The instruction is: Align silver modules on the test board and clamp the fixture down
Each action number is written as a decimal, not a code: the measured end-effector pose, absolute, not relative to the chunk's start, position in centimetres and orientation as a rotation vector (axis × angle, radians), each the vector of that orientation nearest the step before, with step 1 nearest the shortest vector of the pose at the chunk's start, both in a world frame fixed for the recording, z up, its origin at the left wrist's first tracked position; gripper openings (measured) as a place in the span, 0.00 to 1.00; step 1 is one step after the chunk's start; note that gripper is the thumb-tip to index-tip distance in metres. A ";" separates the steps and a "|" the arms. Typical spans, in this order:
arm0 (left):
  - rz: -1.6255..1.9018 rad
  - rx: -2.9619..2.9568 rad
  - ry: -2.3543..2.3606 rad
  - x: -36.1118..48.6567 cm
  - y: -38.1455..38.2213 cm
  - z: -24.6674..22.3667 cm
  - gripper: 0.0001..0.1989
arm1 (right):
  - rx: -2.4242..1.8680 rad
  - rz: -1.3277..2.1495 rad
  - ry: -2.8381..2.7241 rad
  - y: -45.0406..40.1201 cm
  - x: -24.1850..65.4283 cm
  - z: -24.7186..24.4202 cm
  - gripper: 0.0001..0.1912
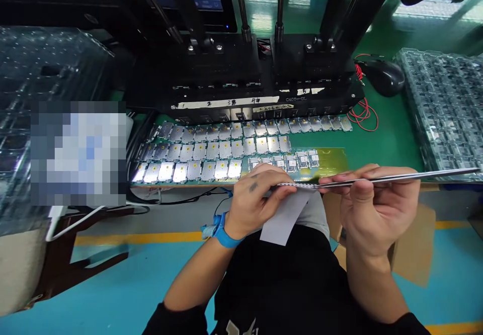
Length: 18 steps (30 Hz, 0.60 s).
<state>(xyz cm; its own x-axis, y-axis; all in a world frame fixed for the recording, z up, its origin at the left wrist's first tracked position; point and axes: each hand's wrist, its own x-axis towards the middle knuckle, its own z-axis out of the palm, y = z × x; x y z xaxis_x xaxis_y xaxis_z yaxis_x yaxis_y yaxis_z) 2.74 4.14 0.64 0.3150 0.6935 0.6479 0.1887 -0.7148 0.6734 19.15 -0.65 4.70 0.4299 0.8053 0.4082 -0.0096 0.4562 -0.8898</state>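
Pinching a thin strip (396, 177), left hand (252, 204) and right hand (377, 209) sit by a module-filled board (332, 161).

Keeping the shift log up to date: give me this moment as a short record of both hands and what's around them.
left hand: pinches one end of a long thin metal strip, a pale paper sheet hanging below
right hand: grips the strip further along, its tip running out past the fingers
left wrist: blue wrist strap
nearby: panel of metal-shielded circuit modules on a green bench mat
beyond: black fixture, black computer mouse, clear plastic tray
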 end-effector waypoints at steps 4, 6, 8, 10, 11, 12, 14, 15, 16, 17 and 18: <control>1.376 2.103 0.778 2.7 4.2 0.5 0.03 | -0.968 0.628 -0.988 -0.7 19.1 4.6 0.06; 1.375 2.098 0.781 2.6 4.2 0.5 0.03 | -0.975 0.652 -0.983 -0.7 19.1 4.7 0.06; 1.377 2.098 0.786 2.5 4.1 0.5 0.04 | -0.984 0.676 -0.974 -0.5 19.4 4.7 0.06; 1.356 2.121 0.788 2.5 4.1 0.7 0.04 | -1.013 0.687 -0.958 0.2 20.0 4.6 0.07; 1.321 2.161 0.783 2.6 4.0 0.9 0.05 | -1.036 0.686 -0.952 0.9 20.5 4.5 0.08; 1.270 2.228 0.773 2.7 4.0 1.2 0.05 | -1.063 0.685 -0.949 1.6 21.1 4.3 0.09; 1.129 2.431 0.747 3.1 4.0 1.6 0.06 | -1.135 0.703 -0.968 3.5 22.3 3.6 0.12; 1.053 2.544 0.731 3.4 4.0 1.8 0.06 | -1.166 0.714 -0.991 4.5 22.9 3.1 0.13; 0.987 2.644 0.716 3.8 4.1 1.9 0.07 | -1.190 0.725 -1.020 5.3 23.5 2.6 0.15; 0.935 2.721 0.701 4.1 4.2 2.0 0.07 | -1.208 0.735 -1.048 6.1 23.9 2.1 0.16; 0.896 2.776 0.689 4.5 4.3 1.9 0.07 | -1.220 0.738 -1.074 6.6 24.3 1.7 0.16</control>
